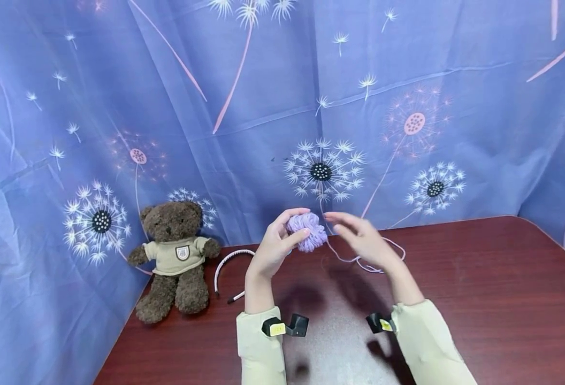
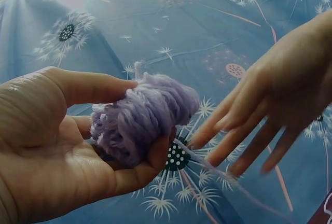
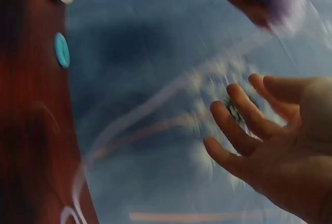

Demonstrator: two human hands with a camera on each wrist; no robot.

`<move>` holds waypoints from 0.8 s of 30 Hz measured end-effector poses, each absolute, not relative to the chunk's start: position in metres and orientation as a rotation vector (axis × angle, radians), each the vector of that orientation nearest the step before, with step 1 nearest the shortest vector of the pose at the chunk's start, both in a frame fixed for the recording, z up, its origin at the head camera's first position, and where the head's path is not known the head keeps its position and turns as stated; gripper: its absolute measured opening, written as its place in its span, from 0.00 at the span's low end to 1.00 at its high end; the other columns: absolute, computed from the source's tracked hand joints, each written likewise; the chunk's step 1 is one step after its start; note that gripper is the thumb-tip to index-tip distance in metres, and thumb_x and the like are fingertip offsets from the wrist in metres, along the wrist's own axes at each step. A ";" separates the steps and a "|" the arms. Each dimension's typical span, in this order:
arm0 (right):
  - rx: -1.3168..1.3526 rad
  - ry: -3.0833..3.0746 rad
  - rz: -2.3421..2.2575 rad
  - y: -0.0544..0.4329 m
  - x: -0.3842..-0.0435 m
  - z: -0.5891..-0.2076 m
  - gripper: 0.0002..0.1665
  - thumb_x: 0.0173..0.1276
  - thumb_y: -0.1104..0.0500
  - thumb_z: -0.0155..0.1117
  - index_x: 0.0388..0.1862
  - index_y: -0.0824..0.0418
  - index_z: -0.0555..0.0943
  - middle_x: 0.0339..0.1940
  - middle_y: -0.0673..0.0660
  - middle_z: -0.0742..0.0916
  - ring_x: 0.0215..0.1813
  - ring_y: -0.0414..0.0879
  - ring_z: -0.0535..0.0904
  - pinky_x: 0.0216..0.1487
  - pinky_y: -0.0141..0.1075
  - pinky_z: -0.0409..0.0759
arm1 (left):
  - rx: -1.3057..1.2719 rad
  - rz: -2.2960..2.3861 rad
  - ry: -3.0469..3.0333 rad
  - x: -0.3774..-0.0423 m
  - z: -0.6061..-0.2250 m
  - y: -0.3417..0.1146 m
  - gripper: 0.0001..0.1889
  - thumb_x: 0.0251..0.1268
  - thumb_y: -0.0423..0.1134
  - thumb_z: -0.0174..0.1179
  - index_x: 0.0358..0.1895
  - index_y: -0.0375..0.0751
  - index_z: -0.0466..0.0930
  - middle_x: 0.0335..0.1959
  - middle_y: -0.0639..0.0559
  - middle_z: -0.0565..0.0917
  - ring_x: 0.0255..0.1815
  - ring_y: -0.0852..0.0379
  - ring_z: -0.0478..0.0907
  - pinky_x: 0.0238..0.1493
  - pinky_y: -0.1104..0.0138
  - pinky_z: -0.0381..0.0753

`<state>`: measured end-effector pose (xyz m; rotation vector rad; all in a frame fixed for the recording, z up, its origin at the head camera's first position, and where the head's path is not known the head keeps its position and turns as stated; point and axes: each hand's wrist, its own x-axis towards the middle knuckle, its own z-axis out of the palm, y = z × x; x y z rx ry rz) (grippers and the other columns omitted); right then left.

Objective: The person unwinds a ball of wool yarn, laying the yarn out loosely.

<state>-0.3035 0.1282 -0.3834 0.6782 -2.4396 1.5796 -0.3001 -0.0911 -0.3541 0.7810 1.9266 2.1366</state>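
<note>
A small bundle of lilac yarn (image 1: 307,232) is gripped by my left hand (image 1: 274,241), thumb on one side and fingers on the other. In the left wrist view the wound strands of the yarn bundle (image 2: 148,115) show clearly between thumb and fingers. A loose strand (image 2: 228,175) trails from it down to the table. Just right of the bundle, my right hand (image 1: 361,239) is apart from it, fingers loosely spread. Nothing shows in its fingers in the right wrist view, where the right hand (image 3: 264,141) is near the blurred strand (image 3: 150,102).
Loops of the yarn tail (image 1: 371,267) lie on the dark red table (image 1: 494,299). A brown teddy bear (image 1: 178,256) sits at the left, beside a white headband (image 1: 222,264). A turquoise ring (image 3: 61,50) lies near the table's back edge. Behind hangs a blue dandelion-print curtain (image 1: 263,171).
</note>
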 end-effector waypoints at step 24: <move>0.260 -2.195 1.587 0.181 -0.298 -0.375 0.18 0.74 0.59 0.55 0.48 0.74 0.81 0.24 0.28 0.81 0.32 0.24 0.77 0.40 0.16 0.75 | 0.530 2.258 2.186 -0.307 -0.360 -0.126 0.21 0.63 0.24 0.57 0.59 0.27 0.70 0.41 0.59 0.80 0.38 0.67 0.77 0.39 0.75 0.78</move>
